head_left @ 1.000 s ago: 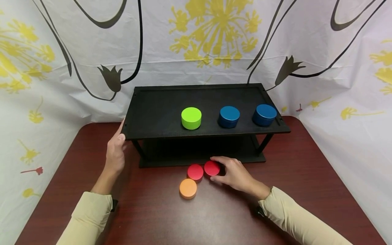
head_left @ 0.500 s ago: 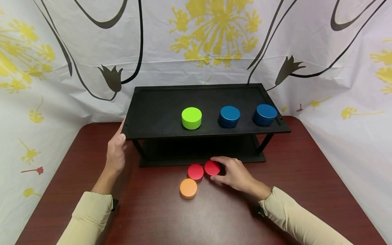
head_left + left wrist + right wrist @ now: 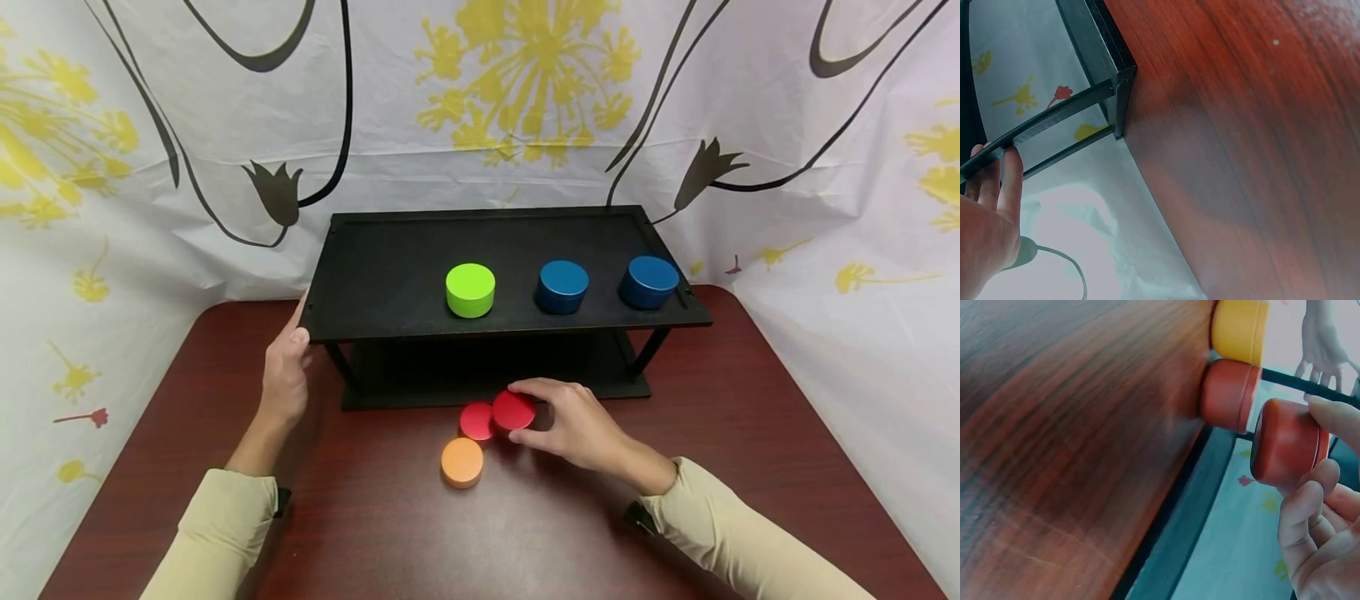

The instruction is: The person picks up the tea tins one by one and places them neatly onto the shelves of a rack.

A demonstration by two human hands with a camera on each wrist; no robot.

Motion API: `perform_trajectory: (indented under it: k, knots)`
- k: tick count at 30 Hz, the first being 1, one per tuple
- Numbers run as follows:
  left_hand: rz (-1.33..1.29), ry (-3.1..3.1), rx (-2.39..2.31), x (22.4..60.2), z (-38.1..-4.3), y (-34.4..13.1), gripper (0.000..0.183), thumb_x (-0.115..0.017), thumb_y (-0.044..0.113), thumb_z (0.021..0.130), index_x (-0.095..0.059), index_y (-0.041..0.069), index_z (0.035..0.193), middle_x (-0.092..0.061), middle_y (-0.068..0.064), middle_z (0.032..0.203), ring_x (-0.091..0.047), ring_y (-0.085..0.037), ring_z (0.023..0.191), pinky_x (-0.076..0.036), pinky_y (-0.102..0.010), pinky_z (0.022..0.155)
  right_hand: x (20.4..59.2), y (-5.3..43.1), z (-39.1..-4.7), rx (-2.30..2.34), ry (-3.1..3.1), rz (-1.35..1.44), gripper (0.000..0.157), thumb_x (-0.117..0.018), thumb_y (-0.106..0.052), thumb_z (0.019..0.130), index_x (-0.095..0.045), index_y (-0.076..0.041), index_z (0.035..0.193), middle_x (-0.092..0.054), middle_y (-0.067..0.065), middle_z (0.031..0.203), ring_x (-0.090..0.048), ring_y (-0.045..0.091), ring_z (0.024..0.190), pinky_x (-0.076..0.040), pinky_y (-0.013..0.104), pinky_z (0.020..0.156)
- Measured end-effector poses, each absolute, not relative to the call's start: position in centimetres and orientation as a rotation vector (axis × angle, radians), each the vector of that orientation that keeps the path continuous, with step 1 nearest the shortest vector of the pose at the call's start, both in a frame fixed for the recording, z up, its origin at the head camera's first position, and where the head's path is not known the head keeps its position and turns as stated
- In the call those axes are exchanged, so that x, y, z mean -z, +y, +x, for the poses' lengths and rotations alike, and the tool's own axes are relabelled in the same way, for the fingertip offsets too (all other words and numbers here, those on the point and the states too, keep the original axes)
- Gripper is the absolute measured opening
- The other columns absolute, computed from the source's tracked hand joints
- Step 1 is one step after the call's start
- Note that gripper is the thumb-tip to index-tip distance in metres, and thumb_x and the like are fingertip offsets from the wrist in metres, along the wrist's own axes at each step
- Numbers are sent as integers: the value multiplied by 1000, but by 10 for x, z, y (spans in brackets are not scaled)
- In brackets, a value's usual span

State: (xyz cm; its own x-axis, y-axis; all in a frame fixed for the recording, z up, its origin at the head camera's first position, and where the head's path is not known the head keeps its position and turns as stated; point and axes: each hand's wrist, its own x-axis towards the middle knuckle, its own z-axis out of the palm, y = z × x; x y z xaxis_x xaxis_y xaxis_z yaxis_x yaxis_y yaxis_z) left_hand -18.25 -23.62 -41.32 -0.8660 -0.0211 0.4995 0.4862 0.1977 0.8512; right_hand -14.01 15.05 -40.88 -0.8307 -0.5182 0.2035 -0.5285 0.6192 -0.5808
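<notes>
My right hand [image 3: 577, 427] pinches a round red tin [image 3: 513, 410] between thumb and fingers. In the right wrist view this red tin [image 3: 1288, 442] is tilted and raised off the tabletop. Close to its left stands a second red tin [image 3: 476, 422], with an orange tin [image 3: 461, 462] just in front of that one. At the left end of a black two-tier shelf [image 3: 390, 267], my left hand [image 3: 285, 379] grips the upper board's edge, thumb at the front corner. The left wrist view shows its fingers [image 3: 1010, 181] against the shelf's side.
On the upper board stand a lime green tin [image 3: 470, 291] and two blue tins, one mid-right [image 3: 562, 287] and one near the right end [image 3: 648, 282]. A patterned white sheet [image 3: 450, 183] hangs behind and beside the reddish-brown table [image 3: 375, 533].
The red tin in my right hand has risen off the table and shifted slightly left, now partly covering the second red tin's edge. My left hand stays on the shelf.
</notes>
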Motion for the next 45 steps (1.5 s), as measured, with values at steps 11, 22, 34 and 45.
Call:
perform_trajectory:
  k: [11, 22, 34, 45]
  knots:
    - [-443, -2052, 1741, 415, -183, -236, 52, -29, 22, 102, -41, 23, 153, -39, -1, 157, -42, -16, 136, -40, -20, 95, 380, 135, -137, -1097, -2682, 1014, 57, -86, -32, 78, -67, -12, 128, -67, 1, 124, -51, 8, 66, -45, 22, 58]
    - [-451, -2050, 1739, 416, -183, -236, 52, -30, 22, 102, -40, 22, 153, -38, -2, 157, -40, -16, 137, -39, -20, 96, 344, 111, -137, -1131, -2588, 1115, 56, -86, -32, 77, -68, -13, 127, -68, -1, 119, -46, 7, 55, -41, 22, 54]
    - [-453, -2054, 1739, 416, -183, -237, 52, -30, 23, 103, -40, 23, 153, -38, -1, 158, -40, -16, 138, -40, -21, 93, 312, 81, -154, -1150, -2560, 1144, 57, -85, -33, 79, -66, -12, 129, -66, -8, 101, -47, 7, 51, -42, 23, 55]
    - [-459, -2043, 1743, 414, -184, -236, 52, -29, 22, 103, -40, 22, 153, -38, -2, 157, -41, -16, 137, -40, -21, 94, 297, 66, -166, -1142, -2542, 1085, 56, -83, -34, 81, -67, -11, 129, -65, -8, 86, -48, 9, 51, -41, 25, 55]
